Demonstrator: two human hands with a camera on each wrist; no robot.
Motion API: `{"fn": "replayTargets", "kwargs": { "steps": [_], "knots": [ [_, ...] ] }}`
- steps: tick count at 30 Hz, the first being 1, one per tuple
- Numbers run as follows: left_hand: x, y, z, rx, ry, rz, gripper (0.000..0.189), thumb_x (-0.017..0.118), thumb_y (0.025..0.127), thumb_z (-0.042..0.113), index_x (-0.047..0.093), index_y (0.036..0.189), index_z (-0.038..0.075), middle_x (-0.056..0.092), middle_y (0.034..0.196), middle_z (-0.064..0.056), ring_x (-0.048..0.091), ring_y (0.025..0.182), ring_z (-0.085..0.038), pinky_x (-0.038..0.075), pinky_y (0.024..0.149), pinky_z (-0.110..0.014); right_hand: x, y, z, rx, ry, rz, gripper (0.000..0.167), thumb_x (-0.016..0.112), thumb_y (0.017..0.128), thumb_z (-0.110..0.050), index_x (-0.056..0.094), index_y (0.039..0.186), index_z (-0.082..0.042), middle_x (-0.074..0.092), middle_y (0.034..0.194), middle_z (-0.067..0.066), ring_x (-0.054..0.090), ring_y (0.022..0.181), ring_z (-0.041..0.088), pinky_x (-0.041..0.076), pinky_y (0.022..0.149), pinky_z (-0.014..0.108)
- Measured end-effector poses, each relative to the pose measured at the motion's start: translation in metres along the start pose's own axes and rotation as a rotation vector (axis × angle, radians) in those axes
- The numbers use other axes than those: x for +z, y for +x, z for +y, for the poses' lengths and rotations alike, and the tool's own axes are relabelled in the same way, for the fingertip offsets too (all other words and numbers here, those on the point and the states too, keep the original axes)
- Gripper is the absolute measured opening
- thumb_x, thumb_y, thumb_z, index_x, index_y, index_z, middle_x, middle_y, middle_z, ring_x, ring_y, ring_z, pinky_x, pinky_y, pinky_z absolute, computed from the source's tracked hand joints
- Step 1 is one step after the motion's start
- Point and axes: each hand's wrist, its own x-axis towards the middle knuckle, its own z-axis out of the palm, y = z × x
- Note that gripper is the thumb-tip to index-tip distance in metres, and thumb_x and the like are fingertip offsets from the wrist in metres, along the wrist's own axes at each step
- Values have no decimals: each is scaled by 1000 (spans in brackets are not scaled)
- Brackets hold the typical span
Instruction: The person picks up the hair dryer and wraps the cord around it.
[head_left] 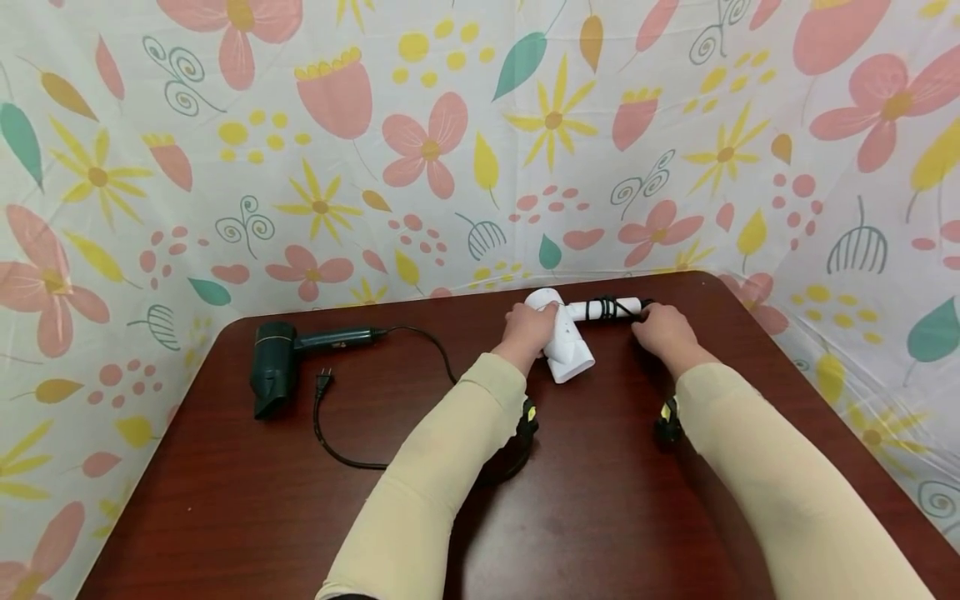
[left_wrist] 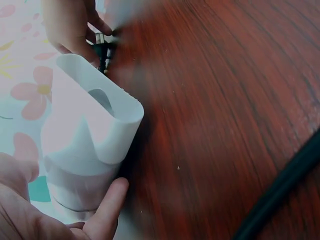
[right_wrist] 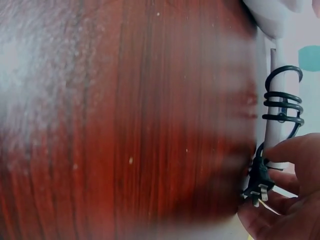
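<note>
A white hair dryer (head_left: 573, 354) lies at the back of the table, with a black cord (right_wrist: 283, 105) wound in several turns round its handle. My left hand (head_left: 527, 332) grips its body; in the left wrist view the thumb and fingers curl about the barrel below the flat white nozzle (left_wrist: 95, 100). My right hand (head_left: 667, 333) holds the far end of the handle. Beside those fingers sits the black two-pin plug (right_wrist: 260, 182), seen in the right wrist view. Part of the dryer's barrel is hidden behind my left hand.
A dark green hair dryer (head_left: 273, 367) lies at the back left of the brown table (head_left: 600, 517). Its black cord (head_left: 330, 446) loops toward me, partly under my left arm, and its plug (head_left: 322, 383) lies nearby. A flowered cloth (head_left: 427, 150) hangs behind.
</note>
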Motion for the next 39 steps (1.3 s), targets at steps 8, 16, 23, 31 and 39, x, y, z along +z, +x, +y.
{"fn": "replayTargets", "kwargs": {
  "steps": [8, 16, 23, 31, 39],
  "knots": [
    [-12, 3, -5, -24, -80, -9, 82, 50, 97, 58, 24, 155, 7, 30, 155, -17, 54, 115, -32, 57, 69, -38, -5, -6, 5, 4, 61, -21, 56, 42, 102, -27, 37, 140, 13, 42, 136, 37, 45, 120, 52, 39, 97, 62],
    [-49, -7, -16, 174, 87, 17, 74, 46, 98, 61, 36, 152, 12, 43, 149, -11, 46, 133, -29, 42, 103, -45, -14, -8, -4, -29, 128, 57, 57, 42, 103, -32, 38, 140, 11, 41, 137, 35, 44, 121, 51, 38, 98, 63],
    [-101, -28, -31, 379, 202, -17, 70, 49, 98, 59, 35, 153, 17, 49, 142, -6, 51, 125, -25, 45, 98, -44, -29, -19, -33, -106, 148, 92, 59, 42, 103, -38, 38, 143, 5, 42, 140, 30, 44, 123, 47, 38, 97, 62],
    [-164, -69, -71, 548, 511, 15, 76, 50, 95, 63, 28, 157, 24, 33, 157, -4, 33, 143, -26, 36, 109, -49, -21, -49, -66, -287, 69, 150, 71, 51, 100, -47, 34, 150, 1, 39, 146, 26, 36, 134, 45, 32, 104, 62],
    [-218, -113, -120, 616, 724, 113, 87, 44, 91, 72, 16, 160, 28, 14, 165, -4, 14, 150, -30, 21, 116, -55, 4, -94, -87, -559, -84, 240, 75, 58, 97, -50, 34, 153, -6, 36, 155, 18, 30, 142, 39, 26, 111, 58]
  ]
}}
